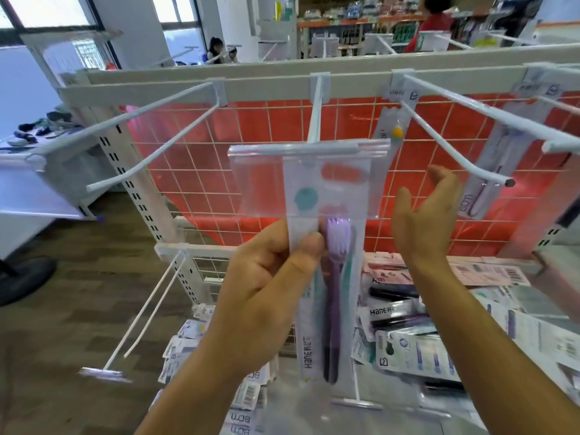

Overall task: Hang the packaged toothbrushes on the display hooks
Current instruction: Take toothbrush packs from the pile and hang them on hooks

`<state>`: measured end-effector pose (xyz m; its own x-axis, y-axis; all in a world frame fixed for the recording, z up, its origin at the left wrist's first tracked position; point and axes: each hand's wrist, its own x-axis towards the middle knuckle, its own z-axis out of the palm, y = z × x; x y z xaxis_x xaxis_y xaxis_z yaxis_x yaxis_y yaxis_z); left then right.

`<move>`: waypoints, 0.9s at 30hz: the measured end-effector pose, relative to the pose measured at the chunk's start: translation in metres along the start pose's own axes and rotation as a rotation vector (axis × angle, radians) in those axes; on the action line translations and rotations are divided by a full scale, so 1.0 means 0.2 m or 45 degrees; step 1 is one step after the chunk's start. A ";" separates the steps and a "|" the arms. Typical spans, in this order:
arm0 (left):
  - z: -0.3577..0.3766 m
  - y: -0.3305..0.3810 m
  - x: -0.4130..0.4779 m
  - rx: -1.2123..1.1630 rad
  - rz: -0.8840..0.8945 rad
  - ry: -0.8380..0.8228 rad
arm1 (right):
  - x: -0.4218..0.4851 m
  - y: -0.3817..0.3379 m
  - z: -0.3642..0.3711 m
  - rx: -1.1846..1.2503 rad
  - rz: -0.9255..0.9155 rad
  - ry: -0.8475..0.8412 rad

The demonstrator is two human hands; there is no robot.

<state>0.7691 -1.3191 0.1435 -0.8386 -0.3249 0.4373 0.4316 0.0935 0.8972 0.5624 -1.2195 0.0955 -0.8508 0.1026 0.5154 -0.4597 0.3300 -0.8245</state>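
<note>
One toothbrush pack (332,302) at the centre hook (316,120), could easily miss
Left hand (270,277) pinches it (two brushes inside, purple and teal); right hand (430,215) hovers wide open beside it, empty. The clear tag flap (307,183) hides the hole, so it might miss and drop into the pile (408,324) below the hands. Four top hooks (141,146), two hung packs (489,183) past the right hand.

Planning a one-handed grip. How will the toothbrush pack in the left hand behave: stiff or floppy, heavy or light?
Probably stiff: the pack looks straight though the left hand pinches just its edge. Likely light: a thumb-and-finger pinch carries it. Its glossy film may be slippery.
</note>
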 end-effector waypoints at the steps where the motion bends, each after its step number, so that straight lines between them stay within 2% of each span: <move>1: 0.00 0.00 0.00 -0.011 -0.005 0.004 | -0.02 0.01 0.00 -0.014 -0.003 -0.011; 7: -0.03 -0.02 0.02 -0.011 -0.016 0.031 | -0.12 0.03 0.00 0.001 -0.012 -0.067; 15: -0.05 -0.04 0.02 -0.036 -0.001 0.041 | -0.29 -0.01 0.04 -0.031 -0.082 -0.256; 21: -0.04 -0.04 0.06 -0.085 -0.104 0.075 | -0.38 -0.09 0.05 0.089 -0.277 -0.346; 27: -0.06 -0.09 0.14 -0.028 -0.220 0.013 | -0.40 -0.09 0.06 0.104 -0.295 -0.397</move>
<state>0.7409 -1.3407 0.1393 -0.8975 -0.3441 0.2759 0.2886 0.0149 0.9573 0.6353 -1.2444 0.0670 -0.7530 -0.2600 0.6045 -0.6565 0.2340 -0.7171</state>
